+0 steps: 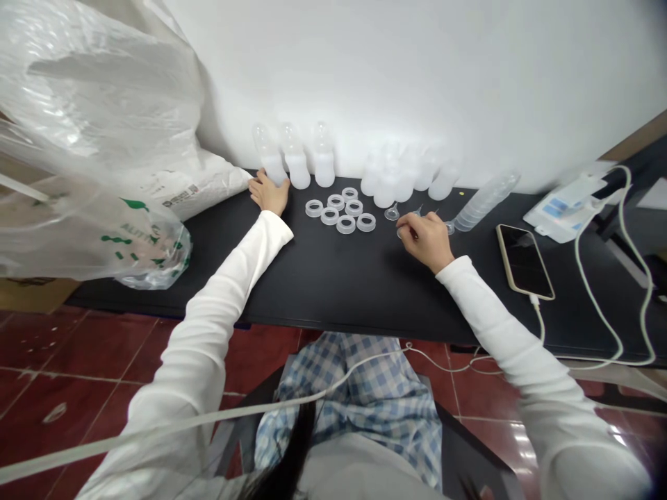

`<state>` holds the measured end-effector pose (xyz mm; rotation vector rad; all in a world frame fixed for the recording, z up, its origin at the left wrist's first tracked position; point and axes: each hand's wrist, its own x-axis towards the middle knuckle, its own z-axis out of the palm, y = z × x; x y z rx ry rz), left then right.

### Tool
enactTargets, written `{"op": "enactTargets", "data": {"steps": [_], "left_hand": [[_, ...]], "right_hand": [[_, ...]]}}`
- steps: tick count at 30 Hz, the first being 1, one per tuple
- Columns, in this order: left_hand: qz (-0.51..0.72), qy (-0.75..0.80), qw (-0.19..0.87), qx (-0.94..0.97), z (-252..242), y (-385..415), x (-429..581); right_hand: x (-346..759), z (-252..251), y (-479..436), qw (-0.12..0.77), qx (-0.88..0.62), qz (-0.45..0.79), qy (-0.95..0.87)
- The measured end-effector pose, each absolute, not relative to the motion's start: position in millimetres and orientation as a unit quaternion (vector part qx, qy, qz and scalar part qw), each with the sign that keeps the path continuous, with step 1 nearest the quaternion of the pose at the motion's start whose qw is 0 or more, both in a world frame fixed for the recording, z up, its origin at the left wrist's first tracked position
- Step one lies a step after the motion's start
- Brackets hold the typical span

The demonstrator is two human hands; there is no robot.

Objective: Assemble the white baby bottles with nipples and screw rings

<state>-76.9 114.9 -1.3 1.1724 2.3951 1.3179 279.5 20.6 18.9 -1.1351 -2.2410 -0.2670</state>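
Three capped baby bottles stand in a row by the wall, and my left hand (pixel 269 193) is around the base of the leftmost bottle (pixel 268 153). Beside it are the middle bottle (pixel 295 156) and the right one (pixel 324 156), each with a clear dome cap. My right hand (pixel 426 238) is low over the table, fingers pinched at a small clear bottle nipple (pixel 399 233) that they largely hide. Next to that hand lies another clear nipple (pixel 392 212). Several translucent collar rings (pixel 346 224) lie between my hands.
Several white bottle bodies (pixel 385 191) stand at the wall. A stack of clear caps (pixel 482 203) lies to their right, near a charging phone (pixel 525 262) and a white packet (pixel 565 206). Large plastic bags (pixel 99 139) fill the left end. A white cable (pixel 260 406) crosses my lap.
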Motion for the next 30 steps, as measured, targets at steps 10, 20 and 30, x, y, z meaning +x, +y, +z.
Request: {"op": "enactTargets", "data": {"steps": [10,20,30], "left_hand": [[0.536,0.739,0.046,0.406,12,92,-66],[0.358,0.439,0.071,0.821,15,50,-16],[0.318,0.309,-0.136,0.886,-8,49,-4]], "right_hand": [[285,13,21,0.337,-0.445,-0.038,-0.829],[285,6,19,0.443,-0.393,0.219,-0.775],[268,14,11,0.483,-0.42,0.343,-0.687]]}}
